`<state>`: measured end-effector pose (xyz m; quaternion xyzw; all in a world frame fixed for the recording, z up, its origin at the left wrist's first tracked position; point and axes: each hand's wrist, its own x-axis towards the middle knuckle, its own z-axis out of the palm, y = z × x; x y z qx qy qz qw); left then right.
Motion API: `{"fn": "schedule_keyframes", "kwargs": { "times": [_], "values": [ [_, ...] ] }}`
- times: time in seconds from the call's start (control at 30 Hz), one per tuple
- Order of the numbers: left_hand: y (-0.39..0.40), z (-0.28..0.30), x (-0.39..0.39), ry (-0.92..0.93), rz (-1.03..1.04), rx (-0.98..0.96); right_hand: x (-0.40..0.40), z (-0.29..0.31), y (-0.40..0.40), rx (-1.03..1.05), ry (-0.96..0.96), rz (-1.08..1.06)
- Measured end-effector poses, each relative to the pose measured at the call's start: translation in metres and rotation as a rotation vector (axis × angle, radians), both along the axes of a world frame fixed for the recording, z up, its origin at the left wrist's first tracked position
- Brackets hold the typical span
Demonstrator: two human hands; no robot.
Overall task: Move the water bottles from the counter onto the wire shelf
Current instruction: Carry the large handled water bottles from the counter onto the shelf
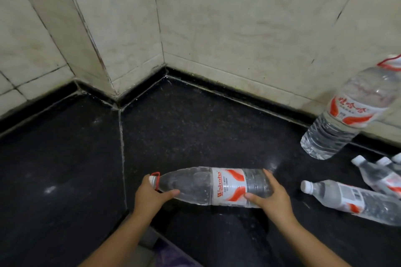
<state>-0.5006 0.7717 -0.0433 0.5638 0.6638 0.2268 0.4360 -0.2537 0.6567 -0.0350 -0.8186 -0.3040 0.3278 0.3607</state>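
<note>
A big water bottle [213, 186] lies on its side near the front edge of the black desk [65, 169], at about 6 o'clock in the view. Its white cap and red ring point to 9 o'clock and its bottom points to 3 o'clock. It is see-through, with a white and red label round the middle.

The left hand [152, 194] is curled round the neck, just by the cap, with the thumb lying along the bottle. The right hand [271, 196] grips the fat end, thumb on the near side and fingers over the far side. The fingers hide part of the bottle's bottom. Both arms come up from the low edge of the view, and they are bare.

At 3 o'clock a second big bottle [347, 110] stands on the desk by the wall. Its top is cut off by the edge of the view, and it looks a bit blurry. Just below it, at 4 o'clock, a smaller bottle [351, 201] lies on its side, its white cap pointing at the right hand. More small bottles [382, 173] lie behind it, mostly cut off.

The tiled wall [238, 28] stands behind the desk, from 9 o'clock round to 2 o'clock. The wire shelf is not in view.
</note>
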Motion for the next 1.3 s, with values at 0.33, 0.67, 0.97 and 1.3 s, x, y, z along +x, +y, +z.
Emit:
{"fn": "schedule_keyframes", "kwargs": {
  "times": [0.33, 0.67, 0.97, 1.3],
  "values": [
    [0.006, 0.034, 0.027, -0.008, -0.034, 0.139, 0.021, 0.026, -0.007, 0.115, -0.008, -0.084],
    [-0.060, 0.116, 0.135, -0.101, -0.206, 0.397, 0.096, 0.107, -0.119, 0.352, -0.144, -0.258],
    [-0.273, 0.177, 0.264, -0.367, -0.472, 0.530, 0.168, 0.169, -0.383, 0.538, -0.288, -0.537],
    [-0.513, 0.221, 0.425, -0.621, -0.829, 0.477, 0.231, 0.212, -0.666, 0.549, -0.530, -0.917]
  ]
}}
